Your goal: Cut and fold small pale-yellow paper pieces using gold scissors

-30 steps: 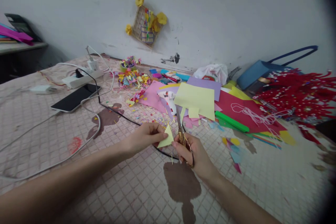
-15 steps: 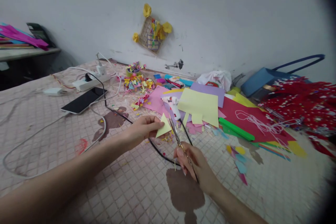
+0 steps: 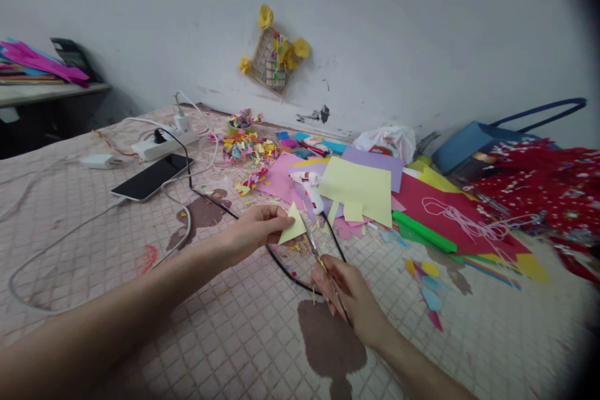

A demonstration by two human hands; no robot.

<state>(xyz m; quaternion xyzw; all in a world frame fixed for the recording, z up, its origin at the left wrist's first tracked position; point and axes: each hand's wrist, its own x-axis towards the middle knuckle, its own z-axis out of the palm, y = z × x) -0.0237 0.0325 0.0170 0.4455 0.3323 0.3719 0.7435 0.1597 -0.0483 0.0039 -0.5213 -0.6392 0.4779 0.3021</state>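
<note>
Between the thumb and fingers of my left hand [image 3: 268, 225] is a small pale yellow piece of paper [image 3: 293, 226], folded or cut to a triangle. My right hand [image 3: 344, 290] is closed round the handles of a pair of scissors [image 3: 315, 253], whose blades point up and away, right beside the paper's edge. Whether the blades touch the paper I cannot tell. Just beyond both hands, a white glue gun [image 3: 310, 190] lies on coloured sheets, among them a larger pale yellow sheet [image 3: 359, 186]. The glue gun's black cable [image 3: 288, 275] passes beneath my hands.
At left lie a phone [image 3: 152, 177], a power strip [image 3: 162, 147] and looping white cables. Paper scraps [image 3: 250, 149] are heaped near the wall. To the right are a green stick [image 3: 424, 231], white string [image 3: 473, 219], red tinsel-like material [image 3: 539, 178] and a blue bag [image 3: 482, 147].
The scissors' blades look closer together than before and sit against the paper's right side. Both hands stay nearly in place; the whole view has shifted slightly.
</note>
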